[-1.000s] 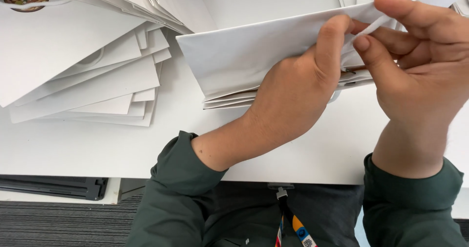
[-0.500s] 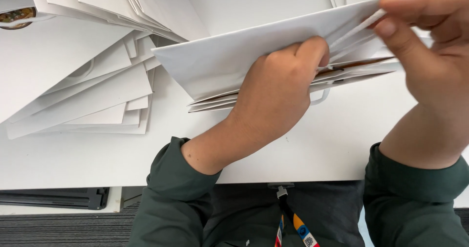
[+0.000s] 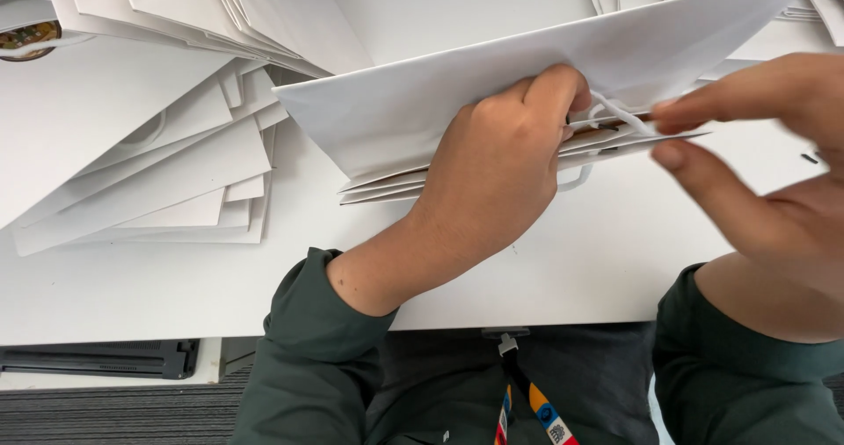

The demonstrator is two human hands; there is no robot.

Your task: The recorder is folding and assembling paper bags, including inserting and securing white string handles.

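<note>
A flat white paper bag [image 3: 440, 102] lies tilted across the white table [image 3: 176, 287], its open edge toward me. My left hand [image 3: 492, 181] grips that lower edge, fingers curled over the layered paper. A white cord handle [image 3: 615, 115] sticks out beside the thumb. My right hand [image 3: 765, 172] hovers just right of the bag's mouth, blurred, with thumb and forefinger extended and pinching toward the cord; whether they touch it is unclear. Both arms wear dark green sleeves.
A fanned pile of flat white bags [image 3: 149, 164] covers the table's left side, more lie stacked at the back [image 3: 220, 5] and far right [image 3: 818, 5]. A dark flat device [image 3: 97, 357] sits below the table edge. A coloured lanyard [image 3: 532, 405] hangs at my chest.
The right hand dropped from the bag's upper right corner to its open edge. My left hand slid along the lower edge and tightened its grip; the cord handle now shows.
</note>
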